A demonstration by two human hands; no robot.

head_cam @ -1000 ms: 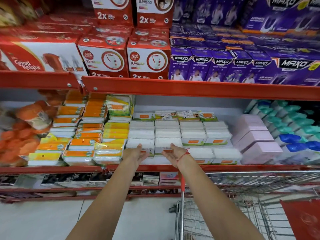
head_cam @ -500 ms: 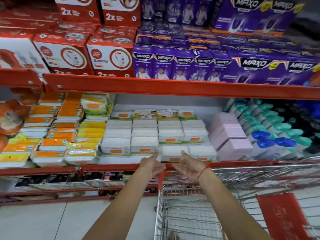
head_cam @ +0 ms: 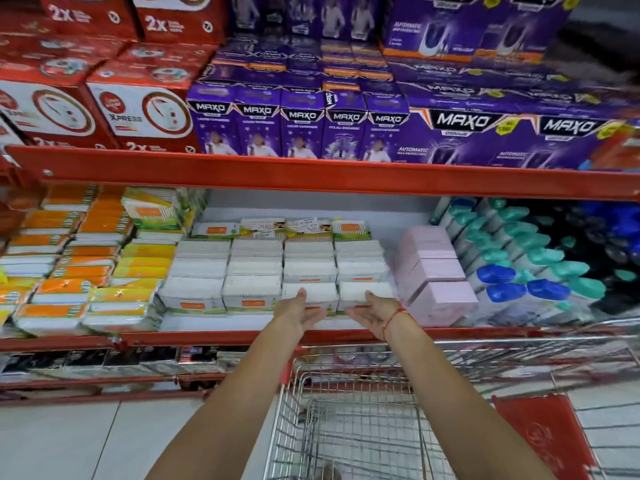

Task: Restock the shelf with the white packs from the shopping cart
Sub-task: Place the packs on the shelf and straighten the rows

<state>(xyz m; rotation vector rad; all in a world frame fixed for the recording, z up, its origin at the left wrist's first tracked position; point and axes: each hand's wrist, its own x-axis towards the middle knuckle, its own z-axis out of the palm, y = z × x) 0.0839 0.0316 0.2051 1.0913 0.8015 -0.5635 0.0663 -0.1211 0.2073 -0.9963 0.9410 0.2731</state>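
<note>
White packs (head_cam: 254,268) with orange labels fill the middle of the red shelf (head_cam: 207,336) in four columns, stacked in rows. My left hand (head_cam: 299,311) is open, palm turned inward, touching the front pack of the third column (head_cam: 311,292). My right hand (head_cam: 375,311), with a red thread at the wrist, is open against the front pack of the fourth column (head_cam: 363,291). Neither hand grips a pack. Below my arms stands the wire shopping cart (head_cam: 346,427); its basket shows bare wire mesh.
Orange and yellow packs (head_cam: 100,271) lie left of the white ones, pink boxes (head_cam: 433,271) and teal- and blue-capped bottles (head_cam: 519,271) to the right. The upper shelf holds red boxes (head_cam: 138,112) and purple Maxo boxes (head_cam: 311,129). A red cart flap (head_cam: 543,438) sits low right.
Both hands have shifted right along the shelf front, from the left columns of white packs to the two right columns. The view has turned right and the cart now sits below me.
</note>
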